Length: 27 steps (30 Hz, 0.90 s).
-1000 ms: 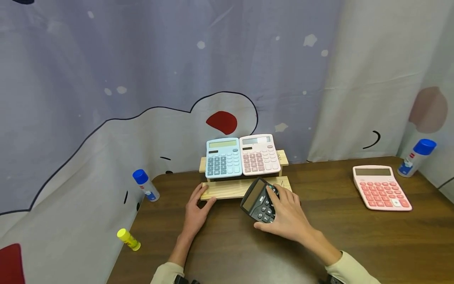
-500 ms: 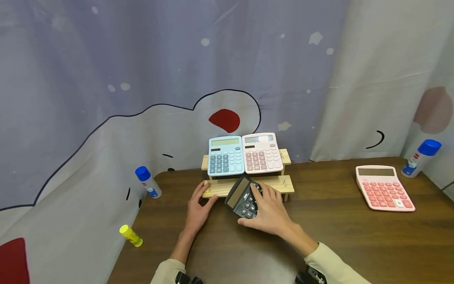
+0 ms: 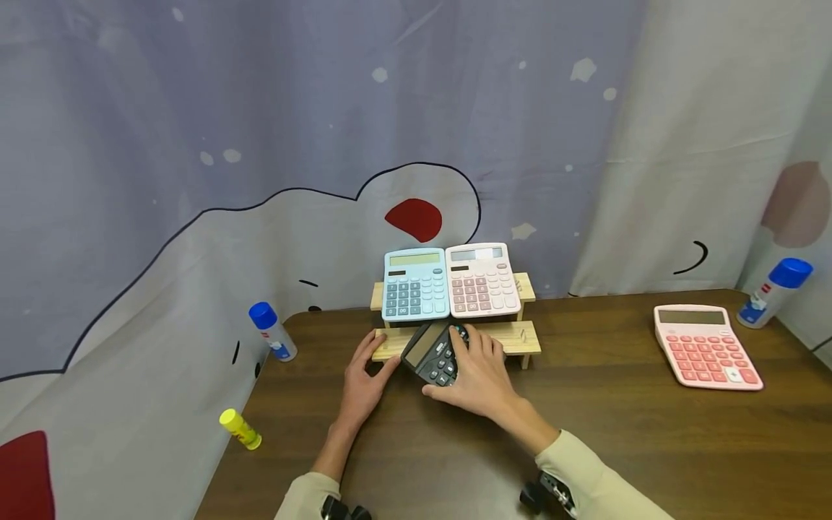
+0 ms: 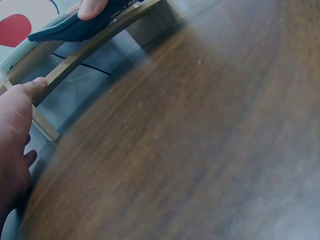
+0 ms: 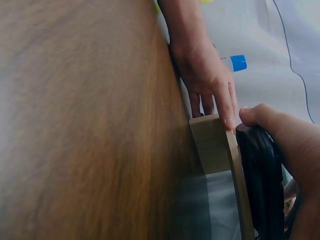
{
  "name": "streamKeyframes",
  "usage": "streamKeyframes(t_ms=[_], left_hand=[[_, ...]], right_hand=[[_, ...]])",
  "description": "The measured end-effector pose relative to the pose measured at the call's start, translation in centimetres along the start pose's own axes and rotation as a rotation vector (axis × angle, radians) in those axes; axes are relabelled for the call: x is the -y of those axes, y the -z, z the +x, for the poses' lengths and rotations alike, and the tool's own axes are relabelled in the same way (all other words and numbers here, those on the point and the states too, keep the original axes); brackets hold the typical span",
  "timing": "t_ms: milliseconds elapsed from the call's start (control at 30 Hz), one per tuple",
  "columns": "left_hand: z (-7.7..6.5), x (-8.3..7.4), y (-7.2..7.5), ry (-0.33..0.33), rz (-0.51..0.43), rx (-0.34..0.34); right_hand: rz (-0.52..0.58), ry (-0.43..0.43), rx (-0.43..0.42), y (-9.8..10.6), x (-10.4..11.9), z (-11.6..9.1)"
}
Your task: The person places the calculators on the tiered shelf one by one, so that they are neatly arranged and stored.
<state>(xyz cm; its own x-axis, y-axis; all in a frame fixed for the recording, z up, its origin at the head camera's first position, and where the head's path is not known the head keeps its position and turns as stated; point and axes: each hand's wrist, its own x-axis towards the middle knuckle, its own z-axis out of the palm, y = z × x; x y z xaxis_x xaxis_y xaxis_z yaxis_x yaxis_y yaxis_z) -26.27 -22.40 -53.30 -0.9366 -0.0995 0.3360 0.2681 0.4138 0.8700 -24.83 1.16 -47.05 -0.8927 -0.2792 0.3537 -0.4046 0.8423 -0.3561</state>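
My right hand (image 3: 477,372) grips a black calculator (image 3: 429,350), tilted over the front step of a two-step wooden rack (image 3: 500,334). The thumb is at its near edge and the other fingers lie across its keys. In the right wrist view the calculator (image 5: 262,180) is close against the step's board (image 5: 239,185). My left hand (image 3: 364,383) holds the left end of that front step, thumb at the front edge. On the rear step a light blue calculator (image 3: 416,285) and a pale pink calculator (image 3: 483,282) lean side by side.
A pink calculator (image 3: 708,348) lies on the brown table (image 3: 624,433) at the right, beside a blue-capped glue stick (image 3: 773,292). Another blue-capped glue stick (image 3: 273,332) and a yellow glue stick (image 3: 240,429) stand at the left edge. A curtain (image 3: 292,108) hangs behind.
My right hand has carried the black calculator leftward and slightly back, to the front step's left part. My left hand stays at the step's end. The view has shifted slightly.
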Motion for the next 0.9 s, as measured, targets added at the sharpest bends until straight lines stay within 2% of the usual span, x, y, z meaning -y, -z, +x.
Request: streamKeyframes(t_ms=[233, 500, 700, 900], left_hand=[[0.1, 0.0, 0.1, -0.008, 0.000, -0.012], [0.2, 0.1, 0.0, -0.009, 0.016, -0.001], [0.2, 0.1, 0.1, -0.007, 0.024, -0.007], [0.2, 0.0, 0.0, 0.000, 0.016, -0.010]], right_hand=[[-0.010, -0.074, 0.036, -0.2, 1.1, 1.2], [-0.019, -0.134, 0.021, -0.8, 2.0, 2.0], [-0.032, -0.138, 0.024, -1.1, 2.1, 2.0], [-0.038, -0.109, 0.065, -0.2, 1.8, 1.3]])
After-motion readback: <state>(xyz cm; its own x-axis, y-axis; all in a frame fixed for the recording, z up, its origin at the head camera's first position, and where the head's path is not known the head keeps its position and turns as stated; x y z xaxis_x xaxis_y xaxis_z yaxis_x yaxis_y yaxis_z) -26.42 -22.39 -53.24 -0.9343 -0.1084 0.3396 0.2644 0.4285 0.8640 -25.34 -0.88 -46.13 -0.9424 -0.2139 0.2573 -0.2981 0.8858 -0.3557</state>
